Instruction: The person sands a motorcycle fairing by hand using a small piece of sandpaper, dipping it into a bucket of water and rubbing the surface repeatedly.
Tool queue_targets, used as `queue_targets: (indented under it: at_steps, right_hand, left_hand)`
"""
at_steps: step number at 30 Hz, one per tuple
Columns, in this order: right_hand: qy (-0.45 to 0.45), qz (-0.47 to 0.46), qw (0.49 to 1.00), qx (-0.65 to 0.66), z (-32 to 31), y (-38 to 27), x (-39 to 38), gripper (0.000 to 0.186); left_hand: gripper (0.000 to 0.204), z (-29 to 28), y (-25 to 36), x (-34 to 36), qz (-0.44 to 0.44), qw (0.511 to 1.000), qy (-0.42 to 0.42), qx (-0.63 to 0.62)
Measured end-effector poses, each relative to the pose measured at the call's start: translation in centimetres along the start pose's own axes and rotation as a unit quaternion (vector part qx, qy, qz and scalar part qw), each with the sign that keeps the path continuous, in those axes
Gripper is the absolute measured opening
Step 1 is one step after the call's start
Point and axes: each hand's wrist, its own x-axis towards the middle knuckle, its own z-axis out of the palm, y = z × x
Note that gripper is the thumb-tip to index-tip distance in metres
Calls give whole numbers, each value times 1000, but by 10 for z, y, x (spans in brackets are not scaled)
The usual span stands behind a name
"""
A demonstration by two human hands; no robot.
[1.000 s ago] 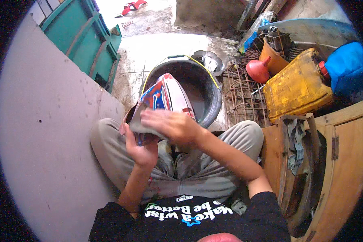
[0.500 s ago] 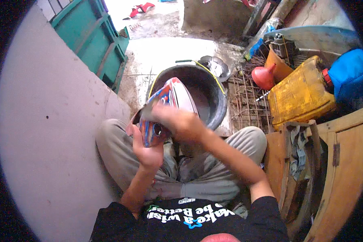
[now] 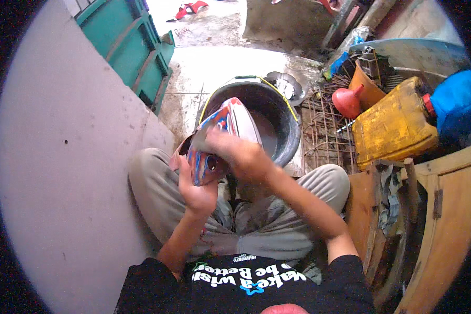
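Observation:
A pointed, hollow panel (image 3: 244,121) in red, white and blue, shaped like a motorcycle fairing, is tilted over my lap and the near rim of a black bucket (image 3: 289,137). It has a round hole near its lower end. My left hand (image 3: 199,192) grips that lower end from beneath, with the thumb along the left edge. On the panel's patchy blue-and-red face lies my right hand (image 3: 242,155), its fingers smeared by motion. Something grey shows at its fingertips, too blurred to name. Murky liquid shows inside the bucket, which has a yellow handle.
A pale wall (image 3: 78,172) and a green metal door (image 3: 125,47) stand left. On the right are a rusty wire grid (image 3: 324,131), a red funnel (image 3: 346,102), a yellow jerrycan (image 3: 395,125) and wooden panels (image 3: 458,204). A dark scalloped dish (image 3: 297,91) sits behind the bucket.
The whole view has shifted slightly, so everything sits a little further right. My right hand stays on the panel face, still blurred. My left hand keeps the same grip.

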Motion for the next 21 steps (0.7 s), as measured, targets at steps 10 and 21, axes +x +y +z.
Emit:
queue_targets:
  at_steps: [10, 21]
  right_hand:
    - [0, -94, 995, 38, -5, -5, -4, 38]
    - [-50, 134, 990, -3, -13, 16, 8, 39]
  left_hand:
    - [61, 7, 2, -2, -32, 998, -47, -23]
    - [60, 20, -3, -4, -22, 999, -6, -30]
